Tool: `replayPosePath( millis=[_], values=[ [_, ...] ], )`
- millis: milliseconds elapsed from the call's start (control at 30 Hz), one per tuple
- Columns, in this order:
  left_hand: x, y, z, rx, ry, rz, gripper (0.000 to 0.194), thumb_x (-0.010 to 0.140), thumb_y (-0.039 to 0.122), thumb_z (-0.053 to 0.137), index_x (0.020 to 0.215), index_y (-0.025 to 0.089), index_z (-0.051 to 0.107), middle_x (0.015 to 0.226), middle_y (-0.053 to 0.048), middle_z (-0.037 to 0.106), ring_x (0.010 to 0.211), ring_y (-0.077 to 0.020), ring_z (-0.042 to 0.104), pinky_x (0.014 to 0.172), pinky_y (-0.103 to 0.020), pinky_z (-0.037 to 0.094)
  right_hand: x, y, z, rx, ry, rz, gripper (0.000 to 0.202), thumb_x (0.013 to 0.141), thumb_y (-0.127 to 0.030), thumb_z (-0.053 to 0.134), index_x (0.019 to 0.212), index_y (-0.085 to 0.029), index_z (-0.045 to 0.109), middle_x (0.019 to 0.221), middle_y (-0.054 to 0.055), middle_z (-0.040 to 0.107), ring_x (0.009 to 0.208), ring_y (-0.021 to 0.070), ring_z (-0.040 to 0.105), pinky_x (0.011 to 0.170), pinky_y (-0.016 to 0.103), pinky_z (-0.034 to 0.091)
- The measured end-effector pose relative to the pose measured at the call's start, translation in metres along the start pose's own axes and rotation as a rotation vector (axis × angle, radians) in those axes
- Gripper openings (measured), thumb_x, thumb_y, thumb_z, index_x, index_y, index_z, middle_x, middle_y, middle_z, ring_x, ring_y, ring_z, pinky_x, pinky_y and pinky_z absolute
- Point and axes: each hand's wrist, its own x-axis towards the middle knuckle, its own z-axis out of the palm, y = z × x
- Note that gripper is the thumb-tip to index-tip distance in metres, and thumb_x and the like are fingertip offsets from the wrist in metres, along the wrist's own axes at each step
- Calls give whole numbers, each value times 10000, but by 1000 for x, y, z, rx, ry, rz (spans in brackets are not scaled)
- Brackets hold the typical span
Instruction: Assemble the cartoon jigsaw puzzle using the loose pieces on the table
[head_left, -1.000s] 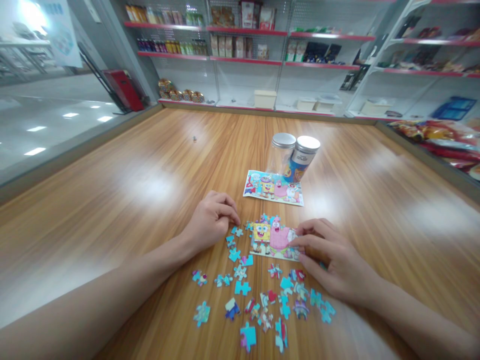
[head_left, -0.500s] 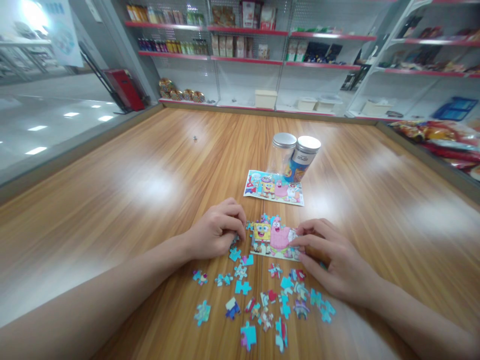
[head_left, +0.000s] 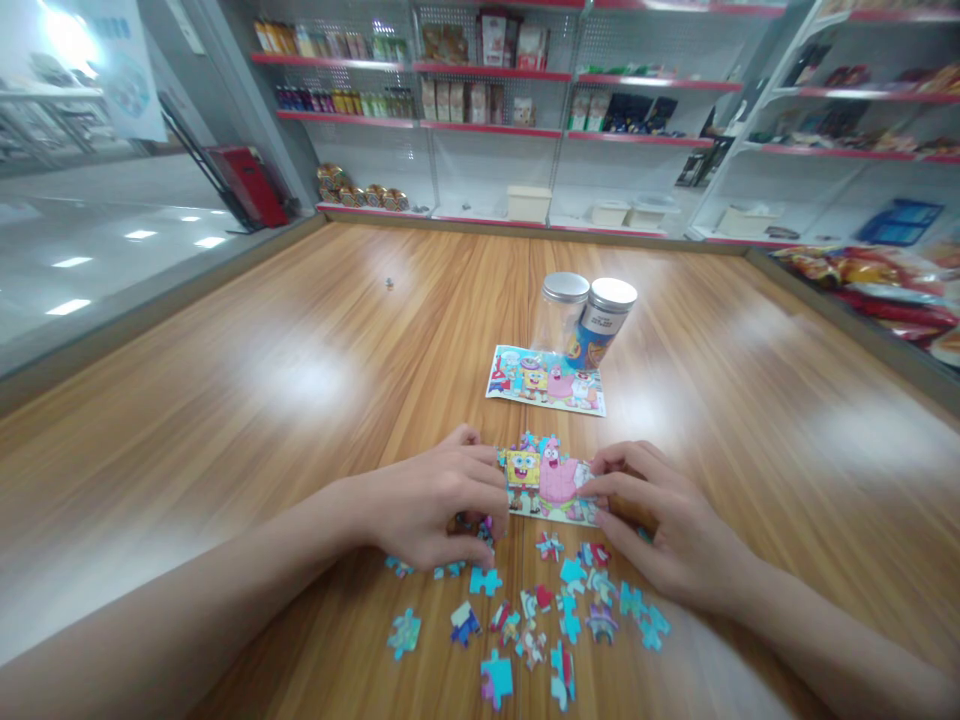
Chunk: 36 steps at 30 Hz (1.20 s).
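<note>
A partly joined cartoon puzzle (head_left: 553,480) lies flat in front of me, showing a yellow and a pink figure. My right hand (head_left: 667,520) rests at its right edge, fingertips touching the pieces there, thumb and fingers apart. Over the loose pieces at the puzzle's left side is my left hand (head_left: 442,500), its fingers curved down and apart from the thumb, with pieces partly visible beneath. Several loose pieces, among them a blue one (head_left: 486,581) and a blue and purple one (head_left: 496,679), are scattered nearer to me. A picture card (head_left: 546,382) lies behind the puzzle.
Two jars with silver lids, one clear (head_left: 562,310) and one with a blue label (head_left: 600,325), stand at the card's back edge. A tiny object (head_left: 389,284) sits far left on the wooden table (head_left: 300,300). Snack packs (head_left: 870,285) lie beyond the right edge.
My left hand has come down and toward me, its fingers opening out over the loose pieces left of the puzzle. My right hand has hardly moved.
</note>
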Motion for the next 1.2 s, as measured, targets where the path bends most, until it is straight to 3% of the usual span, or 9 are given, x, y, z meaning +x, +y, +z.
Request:
replayPosePath(
  millis=[267, 600, 1000, 1100, 1200],
  values=[
    [-1, -1, 2, -33, -12, -16, 174, 910, 361, 724, 841, 216, 655, 762, 10, 700, 806, -178, 596, 857, -371, 307, -1, 0, 0, 1, -12, 4, 254, 875, -129, 627, 1100, -226, 694, 1117, 108, 580, 1072, 265, 569, 888, 429, 507],
    [-4, 6, -17, 18, -97, -75, 226, 886, 410, 755, 854, 201, 674, 777, 18, 701, 756, -151, 628, 808, -330, 305, -1, -1, 0, 7, -14, 4, 248, 880, -131, 624, 1101, -223, 689, 1117, 108, 578, 1073, 259, 563, 888, 425, 505],
    [-3, 8, -10, -18, -83, -32, 171, 916, 357, 709, 862, 203, 655, 717, 25, 685, 672, -143, 611, 792, -348, 362, 0, 1, 1, 18, 6, -7, 254, 876, -128, 636, 1098, -231, 701, 1102, 111, 595, 1043, 267, 584, 854, 432, 529],
    [-3, 7, -7, 39, -4, -3, 153, 904, 330, 690, 878, 188, 640, 805, -25, 695, 792, -187, 627, 793, -355, 400, 0, 3, 3, 19, 13, -10, 247, 904, -114, 612, 1092, -237, 714, 1089, 104, 596, 1043, 256, 583, 861, 424, 528],
    [-3, 2, -1, 123, 192, 7, 179, 922, 286, 633, 1064, 179, 651, 1132, -119, 698, 1099, -268, 615, 938, -415, 445, 0, 4, 5, 29, 35, -29, 246, 936, -110, 584, 1095, -240, 719, 1067, 96, 605, 1036, 243, 582, 862, 413, 527]
  ],
)
